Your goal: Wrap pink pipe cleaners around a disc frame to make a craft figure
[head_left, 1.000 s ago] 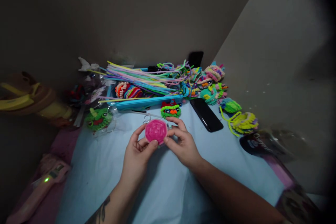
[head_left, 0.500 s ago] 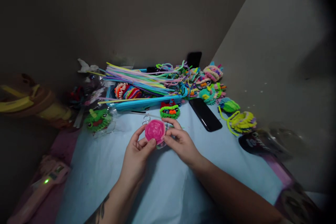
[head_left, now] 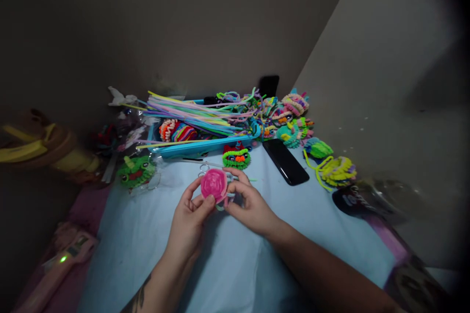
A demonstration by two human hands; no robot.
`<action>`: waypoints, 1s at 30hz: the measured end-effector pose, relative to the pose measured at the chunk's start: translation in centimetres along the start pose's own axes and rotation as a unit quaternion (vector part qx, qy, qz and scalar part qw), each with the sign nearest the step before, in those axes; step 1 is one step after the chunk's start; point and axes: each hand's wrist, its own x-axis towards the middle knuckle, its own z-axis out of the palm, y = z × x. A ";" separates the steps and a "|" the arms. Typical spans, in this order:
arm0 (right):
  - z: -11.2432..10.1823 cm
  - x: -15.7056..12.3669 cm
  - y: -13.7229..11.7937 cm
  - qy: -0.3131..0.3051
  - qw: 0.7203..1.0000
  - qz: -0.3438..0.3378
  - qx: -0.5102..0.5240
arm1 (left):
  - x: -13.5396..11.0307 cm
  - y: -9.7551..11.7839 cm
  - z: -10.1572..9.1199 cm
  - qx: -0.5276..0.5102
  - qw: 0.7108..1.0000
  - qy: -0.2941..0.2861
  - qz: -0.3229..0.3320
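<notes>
A round pink coiled disc, with rings like a rose, is held up over the pale blue cloth. My left hand grips its left and lower edge, thumb on the front face. At the right edge, the fingers of my right hand are closed on the disc's rim and a short pink strand. Pale green and clear bits show below and behind the disc; what they are I cannot make out. Just beyond my hands lie scissors, their handle loops partly covered, and a small green-and-red fuzzy figure.
A blue tray heaped with pastel pipe cleaners stands at the back. Right of it are colourful fuzzy figures and a black phone. A green figure sits left; a dark-labelled clear container lies right.
The disc has turned slightly, its right edge now angled toward me. My right fingers have shifted a little left and down along its rim, and a pink strand shows by the thumb.
</notes>
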 end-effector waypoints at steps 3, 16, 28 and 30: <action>0.3 0.0 -0.2 0.024 1.000 -0.001 0.000 | 0.0 -0.1 -0.1 -0.002 1.000 -0.010 -0.006; 0.4 0.1 1.3 0.058 0.993 0.001 0.104 | -0.1 0.3 0.2 0.052 0.999 -0.013 0.013; 0.1 0.0 1.5 0.003 0.977 0.031 0.211 | 0.0 0.4 -0.3 0.101 0.993 -0.036 0.038; 0.1 0.0 1.4 0.008 0.974 0.037 0.225 | 0.0 0.4 -0.3 0.105 0.993 -0.038 0.038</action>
